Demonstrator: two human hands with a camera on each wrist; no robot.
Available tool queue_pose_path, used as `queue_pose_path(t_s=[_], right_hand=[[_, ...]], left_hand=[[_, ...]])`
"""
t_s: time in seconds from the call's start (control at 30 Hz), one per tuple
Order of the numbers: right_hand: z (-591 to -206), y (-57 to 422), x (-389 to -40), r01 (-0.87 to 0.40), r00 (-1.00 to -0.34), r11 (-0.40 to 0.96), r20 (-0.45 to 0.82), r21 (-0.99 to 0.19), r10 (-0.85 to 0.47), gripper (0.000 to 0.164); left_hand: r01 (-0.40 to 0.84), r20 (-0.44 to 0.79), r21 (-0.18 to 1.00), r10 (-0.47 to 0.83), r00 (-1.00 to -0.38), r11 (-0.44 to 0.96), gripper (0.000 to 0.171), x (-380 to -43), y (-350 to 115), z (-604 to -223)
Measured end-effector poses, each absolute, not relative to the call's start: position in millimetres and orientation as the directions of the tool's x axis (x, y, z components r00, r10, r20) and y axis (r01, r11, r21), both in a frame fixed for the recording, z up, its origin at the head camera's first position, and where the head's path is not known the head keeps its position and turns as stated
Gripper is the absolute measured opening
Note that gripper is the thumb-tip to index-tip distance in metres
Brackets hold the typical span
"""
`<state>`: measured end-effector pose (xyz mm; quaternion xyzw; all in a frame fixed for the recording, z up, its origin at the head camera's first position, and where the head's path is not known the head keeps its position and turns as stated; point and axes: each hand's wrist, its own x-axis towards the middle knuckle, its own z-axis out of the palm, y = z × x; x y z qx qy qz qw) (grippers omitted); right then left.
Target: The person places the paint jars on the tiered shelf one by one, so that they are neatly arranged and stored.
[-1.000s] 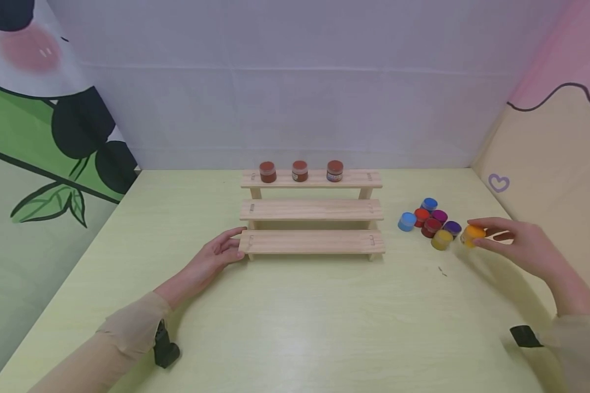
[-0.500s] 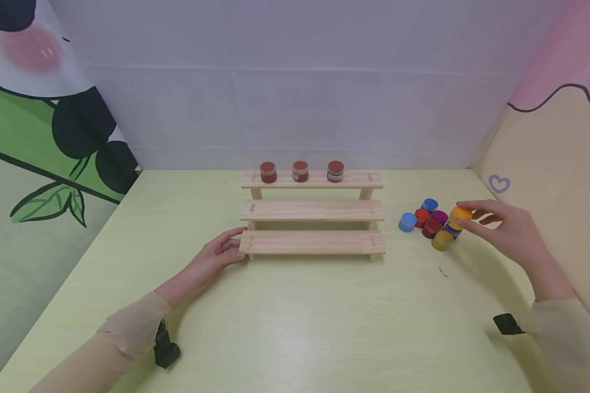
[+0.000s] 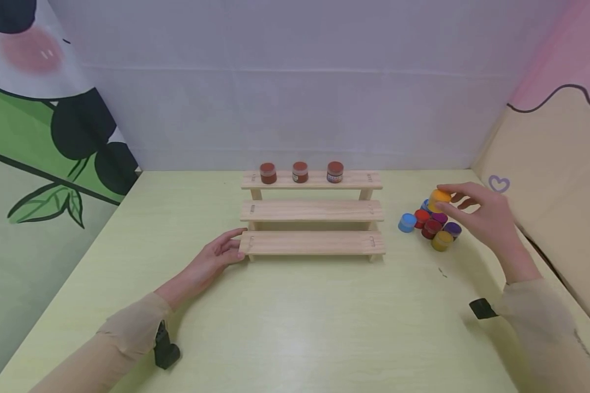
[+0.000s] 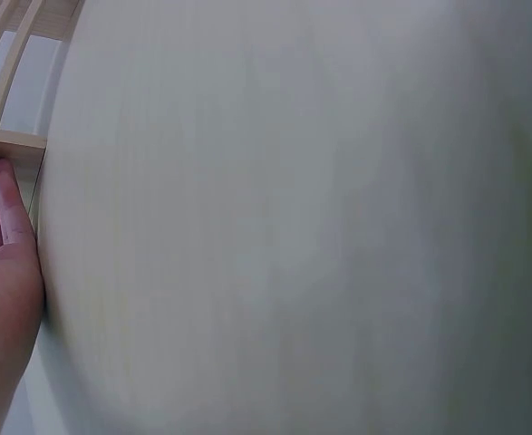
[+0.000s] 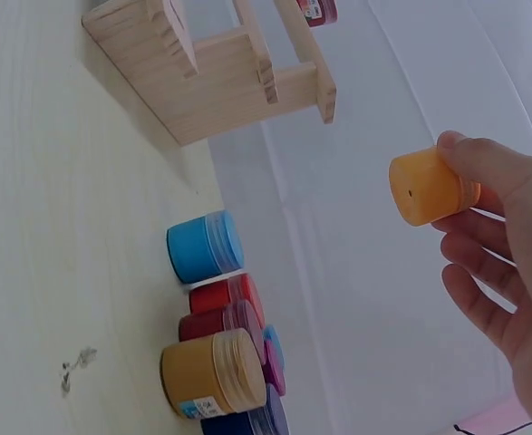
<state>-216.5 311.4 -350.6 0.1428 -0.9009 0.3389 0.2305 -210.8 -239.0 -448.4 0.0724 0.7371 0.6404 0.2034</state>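
Observation:
My right hand (image 3: 486, 213) pinches an orange paint jar (image 3: 439, 200) by thumb and fingertips, raised above the table. In the right wrist view the orange jar (image 5: 421, 188) is tipped sideways in that picture, with the fingers round its lid end. Below it stands a cluster of small jars: light blue (image 3: 407, 222), red (image 3: 422, 218), dark red (image 3: 431, 229), mustard (image 3: 442, 240), purple (image 3: 453, 230) and others partly hidden. My left hand (image 3: 211, 267) grips the left end of the lowest step of a three-tier wooden rack (image 3: 312, 242); the left wrist view shows fingers (image 4: 12, 213) against its end.
Three reddish-brown jars (image 3: 300, 172) stand spaced along the rack's top tier. A pale wall (image 3: 299, 109) rises behind the table (image 3: 285, 316), with printed panels on both sides. A small dark mark (image 3: 442, 272) lies in front of the jar cluster.
My right hand has carried the orange jar up and leftward, from beside the cluster to over its back part. My left hand and the rack have stayed in place.

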Motion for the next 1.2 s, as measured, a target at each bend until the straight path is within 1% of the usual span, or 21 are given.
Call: queue_pose_path(t_s=[0.13,0.23,0.43,0.67,0.83,0.9,1.1,1.2], right_hand=[[-351,302,-225,-0.476,-0.821,0.701,0.555,-0.531,-0.137,0.038],[-350,294,-230,-0.493,-0.812,0.692,0.564,-0.527,-0.149,0.038],[-346,279,-238,-0.503,-0.817,0.672,0.553,-0.544,-0.163,0.036],[-343,265,-252,-0.58,-0.767,0.649,0.597,-0.492,-0.233,0.041],[-340,254,-259,-0.604,-0.753,0.63,0.609,-0.489,-0.249,0.043],[-338,250,-261,-0.602,-0.758,0.621,0.604,-0.502,-0.247,0.042],[-333,239,-270,-0.557,-0.801,0.612,0.558,-0.562,-0.217,0.038],[-333,234,-277,-0.554,-0.806,0.607,0.55,-0.569,-0.22,0.038]], left_hand=[[-0.161,-0.215,0.972,0.364,-0.906,0.173,0.069,-210,-239,-448],[-0.164,-0.218,0.971,0.362,-0.906,0.174,0.069,-210,-239,-447],[-0.163,-0.218,0.97,0.358,-0.908,0.178,0.069,-210,-239,-448],[-0.158,-0.213,0.972,0.356,-0.91,0.176,0.069,-209,-238,-446],[-0.159,-0.214,0.971,0.353,-0.911,0.179,0.068,-209,-237,-445],[-0.159,-0.215,0.971,0.354,-0.91,0.18,0.068,-208,-237,-445],[-0.155,-0.209,0.972,0.356,-0.911,0.175,0.068,-209,-237,-445],[-0.154,-0.209,0.972,0.359,-0.91,0.176,0.068,-209,-238,-446]])
